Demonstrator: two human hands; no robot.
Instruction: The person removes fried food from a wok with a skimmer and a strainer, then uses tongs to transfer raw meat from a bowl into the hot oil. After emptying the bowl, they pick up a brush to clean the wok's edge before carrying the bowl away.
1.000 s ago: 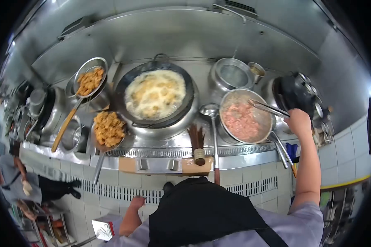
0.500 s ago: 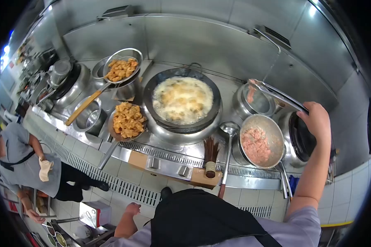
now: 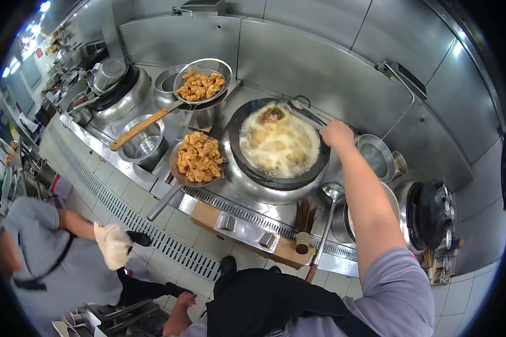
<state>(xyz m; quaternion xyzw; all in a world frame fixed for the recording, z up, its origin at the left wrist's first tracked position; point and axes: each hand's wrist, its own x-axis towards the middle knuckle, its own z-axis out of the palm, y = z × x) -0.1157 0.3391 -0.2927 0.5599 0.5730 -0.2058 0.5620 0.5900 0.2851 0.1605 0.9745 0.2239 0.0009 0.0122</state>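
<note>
My right hand (image 3: 337, 135) is closed around metal tongs (image 3: 308, 117), which reach over the far side of a black wok (image 3: 239, 163). Bubbling, foaming oil (image 3: 278, 143) fills the wok, with pale golden pieces in it. Close to the tongs' tips, a darker patch shows in the foam, with a pinkish piece in it. My left hand (image 3: 186, 299) hangs low beside my apron, away from the stove; its fingers look curled with nothing visible in them. Behind my right forearm, the metal bowl (image 3: 392, 196) is mostly hidden.
Fried pieces lie in a wooden-handled strainer (image 3: 230, 73) and a long-handled pan (image 3: 174, 168). A ladle (image 3: 333, 192) and a bamboo brush (image 3: 305, 224) rest at the front. An empty pot (image 3: 143, 146) stands left. A co-worker (image 3: 67, 253) with a beige cloth (image 3: 112, 245) is at lower left.
My right hand has moved left with the tongs, from the metal bowl of raw pinkish meat to the wok. The piece held in the tongs is now at the oil. The co-worker has come closer.
</note>
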